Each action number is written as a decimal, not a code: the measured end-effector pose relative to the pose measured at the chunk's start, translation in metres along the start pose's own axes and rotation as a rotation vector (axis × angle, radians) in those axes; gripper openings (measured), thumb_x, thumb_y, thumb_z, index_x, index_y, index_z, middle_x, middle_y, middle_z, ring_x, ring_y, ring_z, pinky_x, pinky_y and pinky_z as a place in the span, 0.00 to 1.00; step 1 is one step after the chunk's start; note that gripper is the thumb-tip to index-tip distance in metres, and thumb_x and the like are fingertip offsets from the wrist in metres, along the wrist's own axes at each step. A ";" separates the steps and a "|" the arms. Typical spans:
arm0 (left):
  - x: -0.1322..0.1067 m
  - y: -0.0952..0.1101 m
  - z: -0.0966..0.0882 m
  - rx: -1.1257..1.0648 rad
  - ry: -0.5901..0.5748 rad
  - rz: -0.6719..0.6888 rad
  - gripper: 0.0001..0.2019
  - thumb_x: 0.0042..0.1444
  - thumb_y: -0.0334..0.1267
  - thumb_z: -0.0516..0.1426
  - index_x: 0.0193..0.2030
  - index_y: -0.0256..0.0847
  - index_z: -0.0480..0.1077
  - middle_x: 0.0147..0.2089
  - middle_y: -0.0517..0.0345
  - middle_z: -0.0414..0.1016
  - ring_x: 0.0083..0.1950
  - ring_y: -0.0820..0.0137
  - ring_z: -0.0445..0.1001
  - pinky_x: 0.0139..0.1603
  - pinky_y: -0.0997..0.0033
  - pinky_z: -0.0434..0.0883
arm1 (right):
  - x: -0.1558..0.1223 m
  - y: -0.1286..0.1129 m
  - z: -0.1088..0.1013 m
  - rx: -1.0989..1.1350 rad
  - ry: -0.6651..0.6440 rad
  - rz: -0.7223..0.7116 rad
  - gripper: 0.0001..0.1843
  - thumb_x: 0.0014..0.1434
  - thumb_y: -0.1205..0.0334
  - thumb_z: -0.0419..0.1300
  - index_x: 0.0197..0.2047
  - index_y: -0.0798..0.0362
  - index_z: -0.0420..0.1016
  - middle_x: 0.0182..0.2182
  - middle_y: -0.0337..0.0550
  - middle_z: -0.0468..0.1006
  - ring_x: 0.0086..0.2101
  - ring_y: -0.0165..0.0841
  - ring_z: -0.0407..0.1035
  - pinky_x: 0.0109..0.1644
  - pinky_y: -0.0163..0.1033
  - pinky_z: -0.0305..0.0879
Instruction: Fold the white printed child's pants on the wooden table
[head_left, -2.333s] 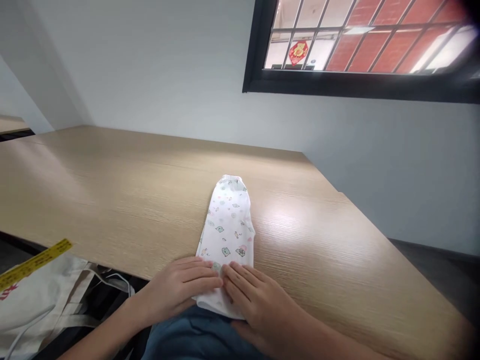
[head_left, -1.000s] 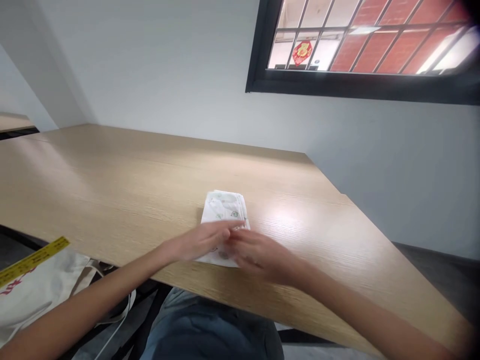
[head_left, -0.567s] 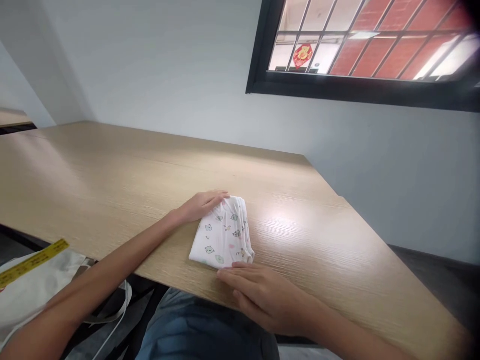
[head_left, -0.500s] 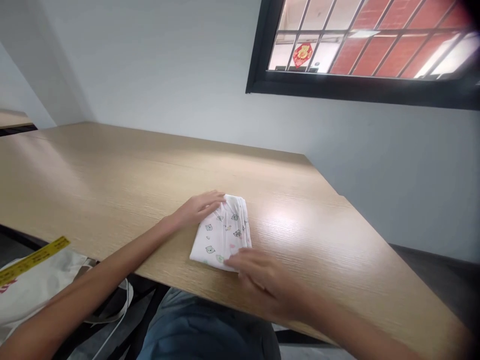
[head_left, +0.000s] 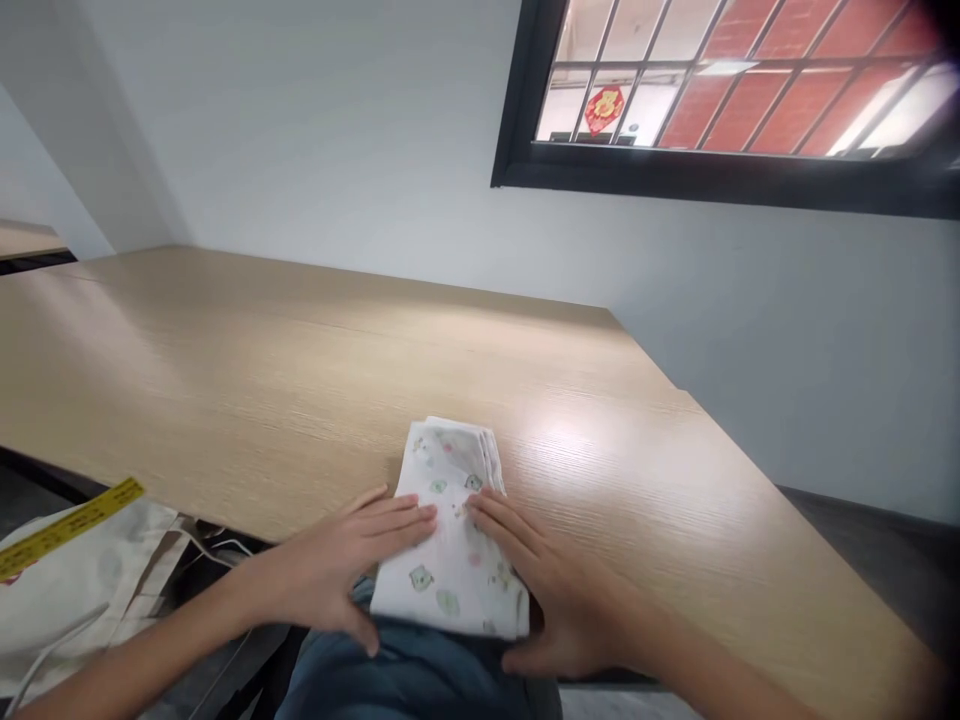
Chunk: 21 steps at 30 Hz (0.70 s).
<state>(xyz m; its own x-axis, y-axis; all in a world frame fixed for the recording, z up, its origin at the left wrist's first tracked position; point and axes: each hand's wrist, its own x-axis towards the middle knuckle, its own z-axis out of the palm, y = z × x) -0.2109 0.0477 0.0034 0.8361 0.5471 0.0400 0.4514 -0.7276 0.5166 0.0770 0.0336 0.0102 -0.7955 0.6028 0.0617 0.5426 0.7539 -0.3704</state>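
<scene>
A small white garment (head_left: 450, 540) with little animal prints lies folded into a thick rectangle at the near edge of the wooden table (head_left: 247, 370), its near end hanging over the edge. My left hand (head_left: 341, 565) holds its left side, fingers on top and thumb underneath. My right hand (head_left: 559, 590) holds the right side the same way. The fingertips of both hands almost meet on the cloth.
A cream tote bag (head_left: 82, 580) with a yellow tag sits low at the left beside my lap in blue jeans (head_left: 405, 680). A grey wall and a black-framed barred window (head_left: 720, 100) stand behind the table. The table's right edge drops to a dark floor.
The long garment was folded in half away from me, then pressed. Now the folded bundle has slid toward me to the table edge, with both hands gripping its sides.
</scene>
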 end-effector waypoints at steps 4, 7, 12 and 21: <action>-0.011 0.019 0.012 -0.125 0.115 -0.035 0.18 0.59 0.35 0.51 0.56 0.52 0.63 0.55 0.58 0.69 0.57 0.66 0.65 0.60 0.59 0.57 | -0.020 -0.021 0.013 0.099 0.120 0.053 0.40 0.44 0.68 0.60 0.61 0.61 0.54 0.58 0.58 0.59 0.58 0.42 0.51 0.58 0.46 0.56; -0.007 0.024 0.016 -0.327 0.335 -0.157 0.11 0.59 0.37 0.50 0.44 0.47 0.71 0.46 0.59 0.75 0.49 0.68 0.71 0.51 0.66 0.65 | -0.021 -0.030 0.017 0.279 0.302 0.191 0.22 0.54 0.63 0.56 0.53 0.53 0.63 0.50 0.51 0.69 0.50 0.38 0.64 0.52 0.42 0.64; 0.025 0.026 0.025 -0.492 0.619 -0.414 0.15 0.61 0.46 0.46 0.43 0.41 0.68 0.41 0.56 0.74 0.42 0.68 0.72 0.40 0.71 0.68 | 0.010 -0.037 0.015 0.353 0.616 0.539 0.19 0.63 0.51 0.44 0.28 0.52 0.66 0.24 0.42 0.73 0.30 0.36 0.68 0.33 0.38 0.65; 0.061 0.020 0.037 -0.263 0.868 -0.789 0.17 0.61 0.47 0.44 0.48 0.37 0.60 0.33 0.53 0.71 0.33 0.63 0.72 0.30 0.65 0.68 | 0.042 -0.017 0.021 0.380 0.779 0.895 0.26 0.60 0.50 0.47 0.54 0.60 0.56 0.33 0.49 0.71 0.30 0.38 0.69 0.31 0.42 0.66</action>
<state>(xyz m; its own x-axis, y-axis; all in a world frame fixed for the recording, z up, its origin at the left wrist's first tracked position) -0.1392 0.0507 -0.0157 -0.1766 0.9736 0.1448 0.5827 -0.0152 0.8126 0.0288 0.0409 0.0000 0.2552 0.9575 0.1344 0.5954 -0.0461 -0.8021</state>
